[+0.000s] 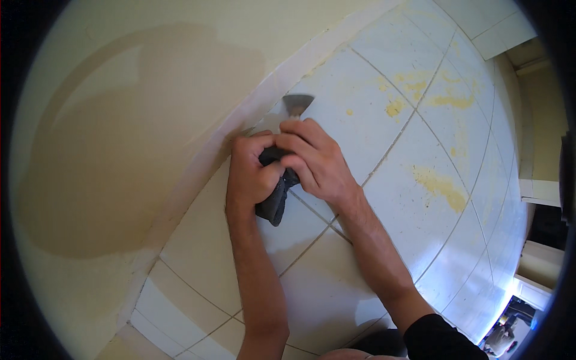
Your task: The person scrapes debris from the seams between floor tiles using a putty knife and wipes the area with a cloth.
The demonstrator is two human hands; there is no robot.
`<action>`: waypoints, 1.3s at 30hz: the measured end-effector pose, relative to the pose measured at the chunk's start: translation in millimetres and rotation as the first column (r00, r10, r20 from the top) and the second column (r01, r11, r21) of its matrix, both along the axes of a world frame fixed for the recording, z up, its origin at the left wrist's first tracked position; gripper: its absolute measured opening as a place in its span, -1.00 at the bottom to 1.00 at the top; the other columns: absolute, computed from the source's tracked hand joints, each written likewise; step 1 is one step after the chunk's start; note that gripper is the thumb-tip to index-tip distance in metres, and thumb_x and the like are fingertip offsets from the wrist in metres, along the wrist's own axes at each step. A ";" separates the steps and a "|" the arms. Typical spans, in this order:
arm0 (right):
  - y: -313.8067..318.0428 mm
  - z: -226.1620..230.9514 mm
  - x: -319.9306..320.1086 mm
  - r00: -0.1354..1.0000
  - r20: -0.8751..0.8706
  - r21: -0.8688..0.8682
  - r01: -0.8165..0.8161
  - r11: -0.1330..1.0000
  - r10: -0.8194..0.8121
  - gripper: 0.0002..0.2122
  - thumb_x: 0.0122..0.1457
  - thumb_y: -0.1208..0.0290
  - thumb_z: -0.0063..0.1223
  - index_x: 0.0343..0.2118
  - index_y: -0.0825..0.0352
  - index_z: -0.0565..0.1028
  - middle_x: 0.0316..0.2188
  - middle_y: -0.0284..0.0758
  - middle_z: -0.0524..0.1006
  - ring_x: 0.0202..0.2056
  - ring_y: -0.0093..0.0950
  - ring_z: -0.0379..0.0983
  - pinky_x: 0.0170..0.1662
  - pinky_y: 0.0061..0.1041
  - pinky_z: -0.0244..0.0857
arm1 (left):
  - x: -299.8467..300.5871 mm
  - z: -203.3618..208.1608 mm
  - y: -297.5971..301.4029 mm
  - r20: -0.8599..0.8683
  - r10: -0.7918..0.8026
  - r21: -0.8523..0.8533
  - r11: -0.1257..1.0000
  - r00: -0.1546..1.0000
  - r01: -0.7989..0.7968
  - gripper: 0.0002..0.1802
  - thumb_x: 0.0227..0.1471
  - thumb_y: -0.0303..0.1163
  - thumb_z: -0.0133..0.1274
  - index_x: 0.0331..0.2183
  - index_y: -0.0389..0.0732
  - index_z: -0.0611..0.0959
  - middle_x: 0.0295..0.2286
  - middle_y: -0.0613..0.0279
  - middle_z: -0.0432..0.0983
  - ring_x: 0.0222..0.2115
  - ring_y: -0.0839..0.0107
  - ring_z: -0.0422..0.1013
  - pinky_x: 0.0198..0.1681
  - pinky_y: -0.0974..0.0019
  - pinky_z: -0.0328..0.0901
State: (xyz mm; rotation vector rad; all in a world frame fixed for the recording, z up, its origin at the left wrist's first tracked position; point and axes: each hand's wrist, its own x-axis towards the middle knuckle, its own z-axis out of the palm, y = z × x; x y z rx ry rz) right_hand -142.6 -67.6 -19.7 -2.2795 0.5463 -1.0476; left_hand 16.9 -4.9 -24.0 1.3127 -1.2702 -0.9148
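A putty knife [298, 104] with a fan-shaped grey metal blade points away from me over the white floor tiles, close to the foot of the wall. My right hand [321, 162] is closed around its handle, most of which the fingers hide. Bunched in my left hand [251, 171] is a dark grey cloth [273, 203], its loose end hanging toward me. Both hands meet at the upper part of the cloth, and the right fingertips touch it near the handle.
A cream wall [120, 180] with a pale baseboard [198, 153] runs along the left, carrying my shadow. Yellowish smears [443, 189] and crumbs mark the tiles [384, 198] to the right. Shelves or cabinets [540, 192] stand at the far right edge.
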 end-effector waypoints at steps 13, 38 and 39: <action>5.5 -2.1 2.9 0.997 0.071 0.024 -0.022 0.999 0.020 -0.71 0.32 0.18 0.03 -0.14 0.33 0.52 -0.14 -0.20 0.49 -0.21 -0.18 0.42 -0.15 -0.30 0.40 | -1.6 -1.1 0.4 -0.091 0.012 0.019 1.000 0.996 -0.011 -0.76 -0.28 -0.53 0.11 -0.43 -0.43 0.66 -0.59 0.13 0.52 -0.55 0.46 0.39 -0.46 0.32 0.28; -1.5 -2.7 0.0 0.995 0.053 0.018 0.088 0.996 -0.089 -0.74 0.31 0.24 0.07 -0.15 0.37 0.54 -0.16 -0.16 0.50 -0.24 -0.14 0.44 -0.16 -0.27 0.40 | -2.7 1.2 -0.9 -0.015 0.017 0.097 0.995 1.000 -0.015 -0.73 -0.33 -0.54 0.06 -0.43 -0.43 0.65 -0.60 0.06 0.50 -0.57 0.42 0.36 -0.46 0.28 0.28; -0.2 -1.8 -2.4 0.996 0.091 0.022 0.021 1.000 -0.022 -0.74 0.32 0.24 0.07 -0.15 0.37 0.54 -0.17 -0.17 0.50 -0.23 -0.14 0.43 -0.15 -0.27 0.40 | -1.9 0.1 -0.5 -0.004 0.012 0.081 0.997 1.000 -0.011 -0.73 -0.33 -0.54 0.06 -0.43 -0.43 0.66 -0.60 0.08 0.51 -0.56 0.43 0.36 -0.46 0.29 0.28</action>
